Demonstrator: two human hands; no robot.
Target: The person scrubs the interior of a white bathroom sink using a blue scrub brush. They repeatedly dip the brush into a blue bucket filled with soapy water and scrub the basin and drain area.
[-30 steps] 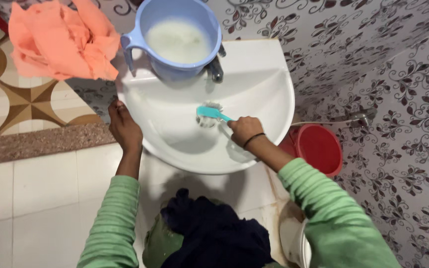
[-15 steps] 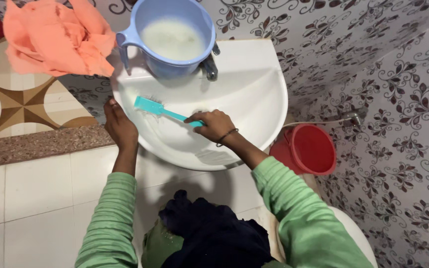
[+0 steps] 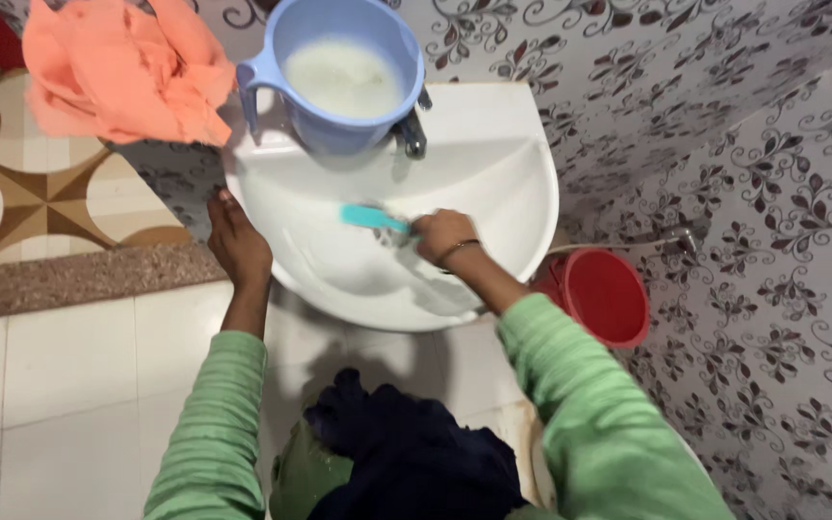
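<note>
My right hand (image 3: 443, 237) grips the handle of a teal scrubbing brush (image 3: 370, 218), whose bristles press on the inside of a white wall-hung sink (image 3: 493, 173). My left hand (image 3: 237, 245) rests on the sink's left rim, fingers wrapped over the edge. A pale blue jug (image 3: 344, 72) holding cloudy white liquid stands at the back of the sink, beside a metal tap (image 3: 412, 135). Both my sleeves are green.
An orange cloth (image 3: 122, 72) hangs at the upper left. A red bucket (image 3: 604, 294) stands on the floor right of the sink, below a wall tap (image 3: 686, 236). Patterned tiles cover the walls. White floor tiles lie on the left.
The brush swept from the basin's middle to its left side, then back toward the middle. My left hand stayed on the rim.
</note>
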